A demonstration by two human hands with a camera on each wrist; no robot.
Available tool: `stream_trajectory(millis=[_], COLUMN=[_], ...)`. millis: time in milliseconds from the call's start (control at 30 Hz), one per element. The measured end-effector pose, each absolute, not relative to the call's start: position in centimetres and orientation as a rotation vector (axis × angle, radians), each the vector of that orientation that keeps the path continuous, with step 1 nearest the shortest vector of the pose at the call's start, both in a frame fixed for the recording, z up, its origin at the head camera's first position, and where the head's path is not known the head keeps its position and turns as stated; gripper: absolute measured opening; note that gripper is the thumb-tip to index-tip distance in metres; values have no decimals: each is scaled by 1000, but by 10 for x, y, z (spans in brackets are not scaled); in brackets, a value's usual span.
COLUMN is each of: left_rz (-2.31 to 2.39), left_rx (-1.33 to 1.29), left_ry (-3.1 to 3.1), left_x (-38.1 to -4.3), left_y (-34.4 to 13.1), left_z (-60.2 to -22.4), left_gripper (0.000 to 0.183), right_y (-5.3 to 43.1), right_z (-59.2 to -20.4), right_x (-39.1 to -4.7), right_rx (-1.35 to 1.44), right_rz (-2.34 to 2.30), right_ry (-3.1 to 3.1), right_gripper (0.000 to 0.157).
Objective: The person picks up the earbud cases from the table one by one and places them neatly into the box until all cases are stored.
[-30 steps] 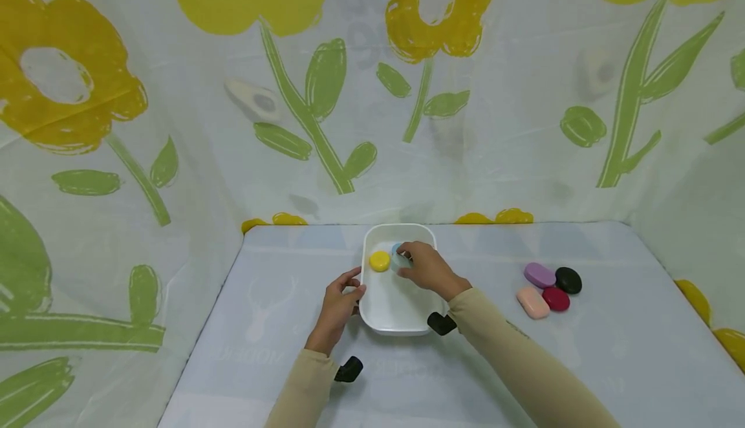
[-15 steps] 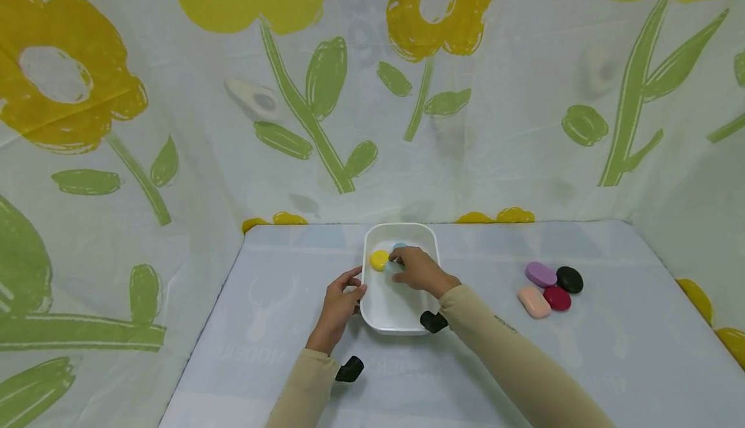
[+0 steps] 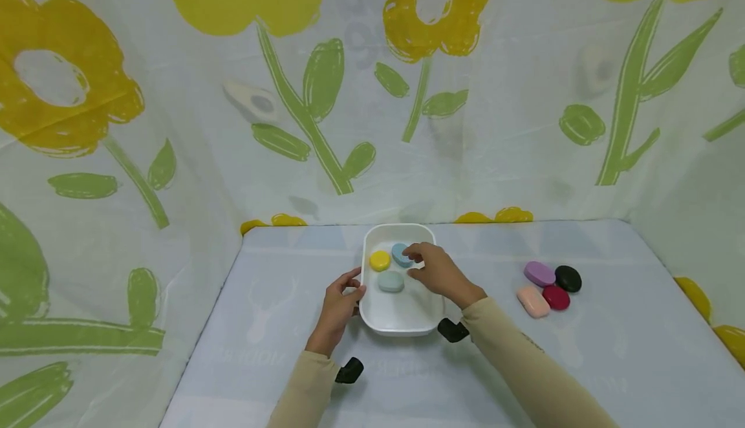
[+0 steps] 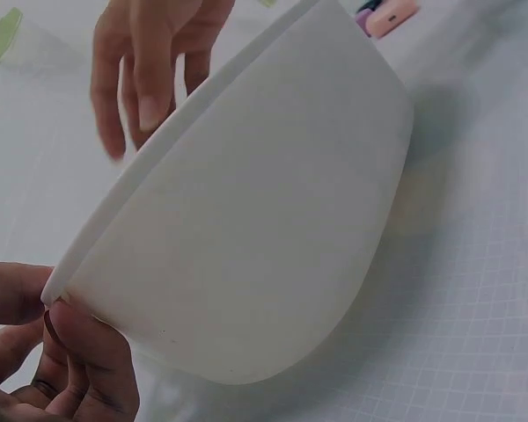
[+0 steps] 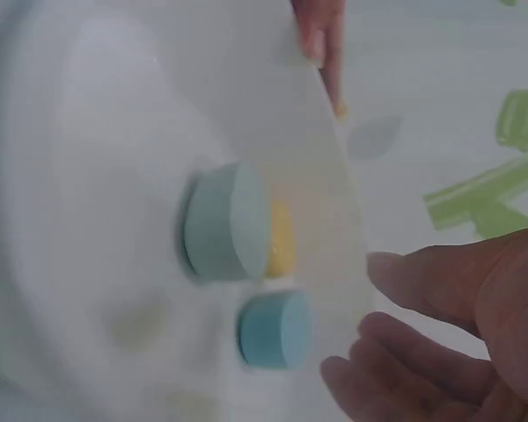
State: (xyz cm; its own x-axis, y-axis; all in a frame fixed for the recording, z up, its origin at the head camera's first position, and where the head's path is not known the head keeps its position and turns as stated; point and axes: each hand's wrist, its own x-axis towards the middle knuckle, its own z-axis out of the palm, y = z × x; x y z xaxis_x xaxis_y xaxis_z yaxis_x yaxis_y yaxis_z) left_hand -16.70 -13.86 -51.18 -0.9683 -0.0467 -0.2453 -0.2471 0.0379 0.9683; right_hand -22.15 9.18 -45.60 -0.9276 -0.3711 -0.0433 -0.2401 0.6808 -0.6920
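A white plastic basin [image 3: 401, 318] stands on the table, its rim [image 4: 114, 198] pinched between the thumb and fingers of my left hand [image 3: 337, 302]. Inside it lie three bars of soap: a round yellow one [image 3: 380, 260], a blue one [image 3: 399, 255] and a pale green oval one [image 3: 390, 281]. My right hand [image 3: 439, 273] hovers over the basin's right side, close to the blue soap, thumb and fingers parted and holding nothing. In the right wrist view its fingers [image 5: 405, 360] are apart from the blue soap [image 5: 275, 331] and the pale green soap [image 5: 227, 221].
On the table's right side four-coloured soaps sit in a group: purple [image 3: 539, 274], black [image 3: 568, 278], red [image 3: 556, 297] and peach [image 3: 532, 302]. A flower-printed cloth [image 3: 512, 92] hangs behind and beside the table [image 3: 279, 299].
My right hand has let go of the pale green soap, which now lies on the basin floor below the yellow one. The hand has drawn back to the right. My left hand stays on the rim.
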Motion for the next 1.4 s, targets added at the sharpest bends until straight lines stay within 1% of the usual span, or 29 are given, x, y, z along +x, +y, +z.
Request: stream_trajectory(millis=[300, 567, 733, 967, 1033, 1133, 1233, 1300, 1367, 1400], left_rz=[2056, 2053, 2063, 2068, 2072, 2075, 2072, 2069, 2071, 2071], left_rx=[-326, -330, -310, -301, -305, -311, -313, -311, -311, -309], left_ry=[2155, 2163, 2165, 2160, 2159, 2153, 2146, 2143, 2139, 2140], left_x=[-167, -166, -167, -167, -167, -168, -168, -168, -168, -167], left_y=[-139, -137, -138, -137, -137, -137, -137, -138, -138, -139], left_z=[-511, -511, -511, -510, -510, -510, -511, -512, -512, -512], left_gripper=[48, 47, 47, 47, 47, 47, 47, 47, 47, 47], right_y=[160, 216, 238, 252, 253, 254, 252, 251, 249, 248], right_z=[-464, -478, -489, -507, -510, -512, -513, -514, -513, -513], right_x=[-197, -163, -149, -146, -146, -146, -143, -141, -139, -139], right_rx=[-337, -108, -88, -208, -256, -303, -259, -176, -115, -101], right_rz=[-1301, -1180, -1040, -855, -796, -764, -788, -832, -850, -850], right_ry=[2890, 3006, 3101, 3200, 3236, 3289, 3301, 3279, 3271, 3271], right_gripper=[36, 40, 40, 31, 20, 11, 11, 17, 27, 28])
